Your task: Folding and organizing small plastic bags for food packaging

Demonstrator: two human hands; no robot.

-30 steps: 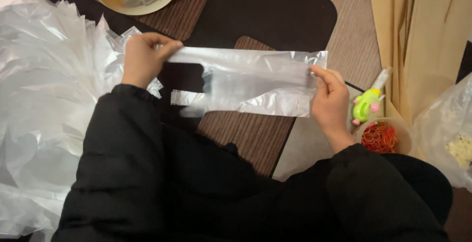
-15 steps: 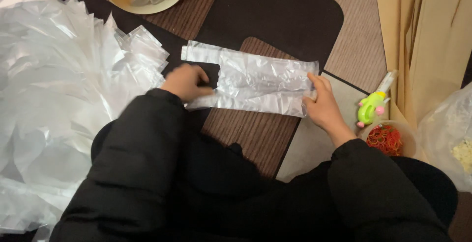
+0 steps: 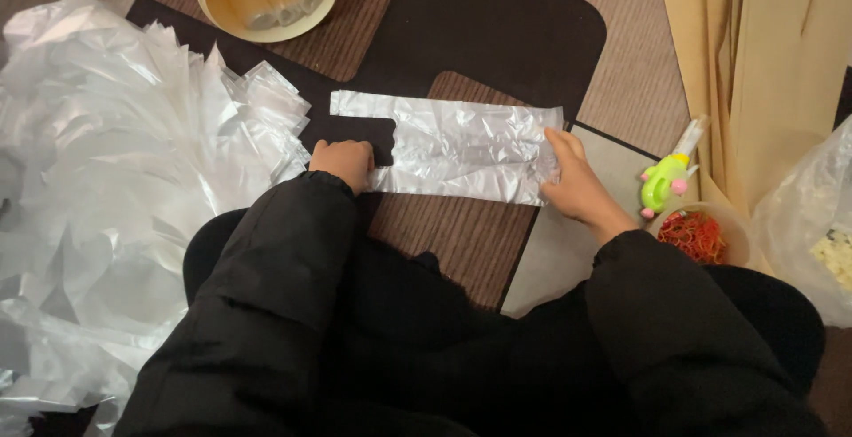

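Clear plastic bag lies flat on the mat — spans between your hands. Your left hand is curled at its 9 o'clock end; your right hand presses fingers flat on its 3 o'clock end.

Flat bag lies between bag pile and bowl.

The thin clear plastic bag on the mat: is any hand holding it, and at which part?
The thin clear plastic bag lies flat; right hand presses its right end, left hand its lower left handle strip.
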